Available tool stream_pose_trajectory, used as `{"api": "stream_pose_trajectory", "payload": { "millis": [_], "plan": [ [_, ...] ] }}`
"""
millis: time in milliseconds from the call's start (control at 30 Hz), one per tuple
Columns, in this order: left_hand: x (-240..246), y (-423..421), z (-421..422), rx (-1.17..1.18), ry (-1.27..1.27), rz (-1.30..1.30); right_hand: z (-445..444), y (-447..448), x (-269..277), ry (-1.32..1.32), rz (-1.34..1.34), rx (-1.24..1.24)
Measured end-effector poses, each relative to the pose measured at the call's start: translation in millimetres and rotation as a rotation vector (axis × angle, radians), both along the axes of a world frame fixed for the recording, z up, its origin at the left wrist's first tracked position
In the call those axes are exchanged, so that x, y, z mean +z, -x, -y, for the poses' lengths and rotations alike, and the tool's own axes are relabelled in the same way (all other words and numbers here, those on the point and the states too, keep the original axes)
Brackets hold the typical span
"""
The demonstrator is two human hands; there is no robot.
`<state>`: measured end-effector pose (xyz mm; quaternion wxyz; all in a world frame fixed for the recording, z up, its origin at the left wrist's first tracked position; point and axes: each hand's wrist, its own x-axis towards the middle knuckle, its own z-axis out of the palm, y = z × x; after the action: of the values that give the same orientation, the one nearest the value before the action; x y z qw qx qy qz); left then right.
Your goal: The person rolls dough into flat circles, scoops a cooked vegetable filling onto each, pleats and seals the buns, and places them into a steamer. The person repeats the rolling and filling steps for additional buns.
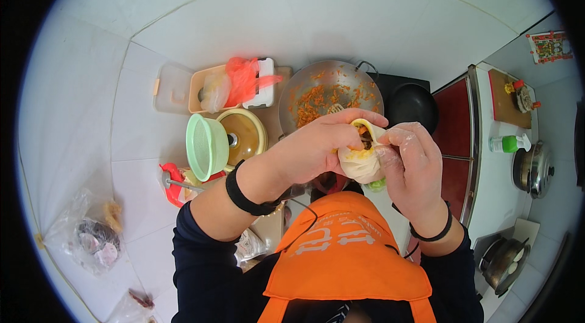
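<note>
A partly pleated dough bun is held up between both hands, its top open on a dark and orange filling. My left hand cups it from the left, the thumb lying at the opening over the filling. On the other side my right hand, dusted with flour, pinches the dough rim between thumb and fingers. Just beyond the hands stands a wide metal wok with shredded orange filling and a utensil head partly hidden behind my left hand.
A black pan sits right of the wok. To the left are a green strainer basket, a glass lid and a peach plastic box beside a red plastic bag. A lidded steel pot and spray bottle stand on the right counter.
</note>
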<state>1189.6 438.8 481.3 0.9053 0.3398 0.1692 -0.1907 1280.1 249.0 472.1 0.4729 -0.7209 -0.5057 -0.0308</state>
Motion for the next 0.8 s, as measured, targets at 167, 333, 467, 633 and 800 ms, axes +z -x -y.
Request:
{"api": "stream_pose_trajectory", "payload": {
  "millis": [167,333,467,633,800],
  "plan": [
    [3.3,0.0,-0.3,0.008,-0.002,-0.020,0.7,-1.0,1.1,0.010,0.005,-0.007],
    [4.7,0.1,0.9,-0.033,-0.168,-0.029,0.7,0.8,3.6,0.020,0.019,0.027],
    [0.5,-4.3,3.4,-0.052,-0.280,-0.030,-0.2,3.2,3.3,0.026,0.046,0.046],
    [1.5,-4.2,4.6,-0.063,-0.325,0.017,1.2,-2.2,0.3,-0.016,-0.015,0.005],
    [-1.9,6.2,5.9,0.086,0.012,0.236,5.4,-4.0,2.2,-0.086,-0.394,-0.147]
  ]
}}
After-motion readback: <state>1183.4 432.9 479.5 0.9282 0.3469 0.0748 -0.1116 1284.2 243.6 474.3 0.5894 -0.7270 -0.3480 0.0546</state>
